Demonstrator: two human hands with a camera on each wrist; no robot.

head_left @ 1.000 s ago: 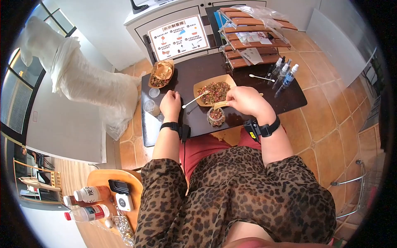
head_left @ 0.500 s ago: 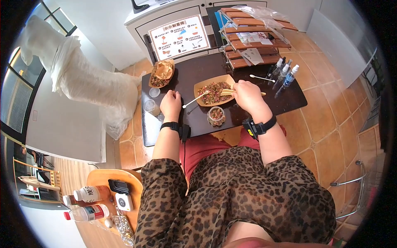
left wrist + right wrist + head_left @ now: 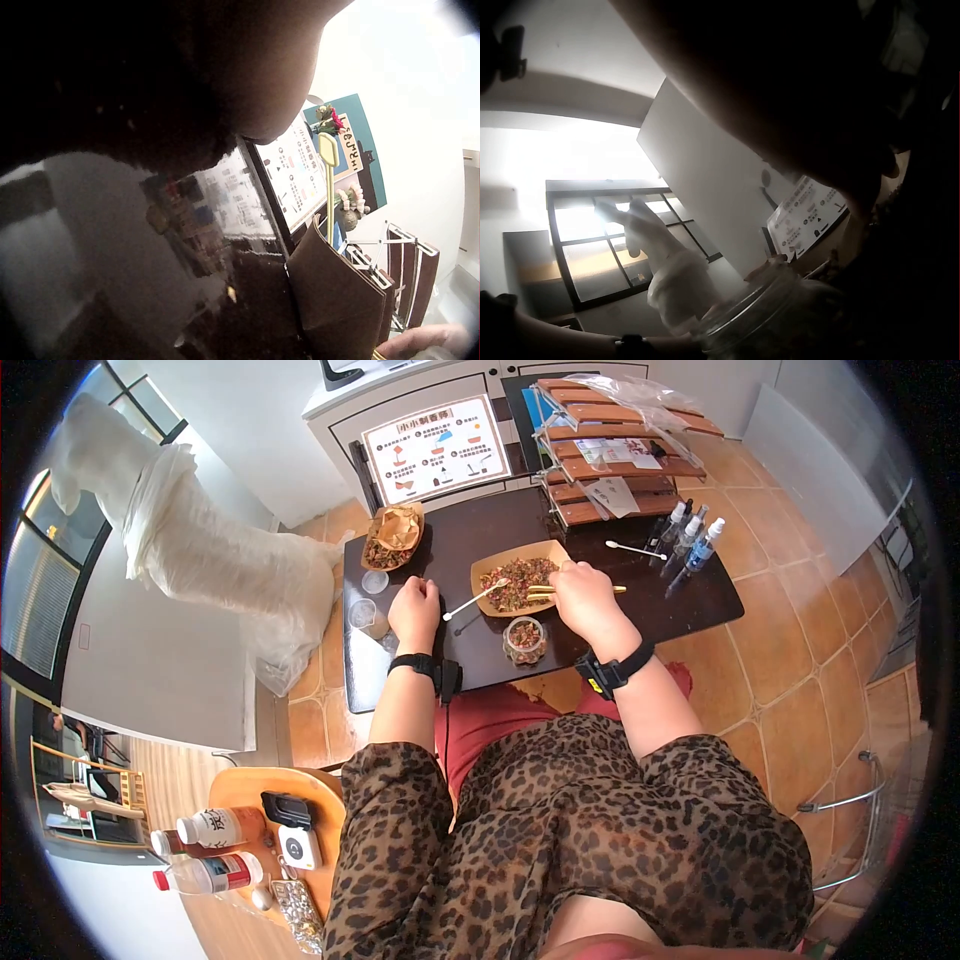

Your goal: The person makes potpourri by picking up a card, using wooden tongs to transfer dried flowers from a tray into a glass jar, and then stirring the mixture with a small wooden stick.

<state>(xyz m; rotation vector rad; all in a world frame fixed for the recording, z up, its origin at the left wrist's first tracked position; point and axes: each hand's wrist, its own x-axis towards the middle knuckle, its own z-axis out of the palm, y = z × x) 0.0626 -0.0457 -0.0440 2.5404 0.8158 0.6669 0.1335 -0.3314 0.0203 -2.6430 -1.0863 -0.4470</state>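
My right hand (image 3: 588,600) pinches a pair of yellow wooden tongs (image 3: 541,592), their tips down at the dried flower mix (image 3: 512,582) in a brown paper tray (image 3: 540,551). The back end of the tongs sticks out past the hand on the right. Close in front of the tray stands a small clear jar (image 3: 525,641), partly filled with the same mix. A pale long-handled spoon (image 3: 468,604) leans on the tray's left rim. My left hand (image 3: 413,612) rests on the dark table left of the spoon, fingers loosely curled and holding nothing.
A second paper tray (image 3: 386,558) with dried material and crumpled paper sits at the back left. Clear plastic cups (image 3: 368,618) stand left of my left hand. Spray bottles (image 3: 687,538) and another small spoon (image 3: 635,548) are at the right, below a slatted wooden rack (image 3: 600,466).
My right hand has taken the tongs from above the jar across to the right side of the tray, lowering their tips to the mix. My left hand has stayed still.
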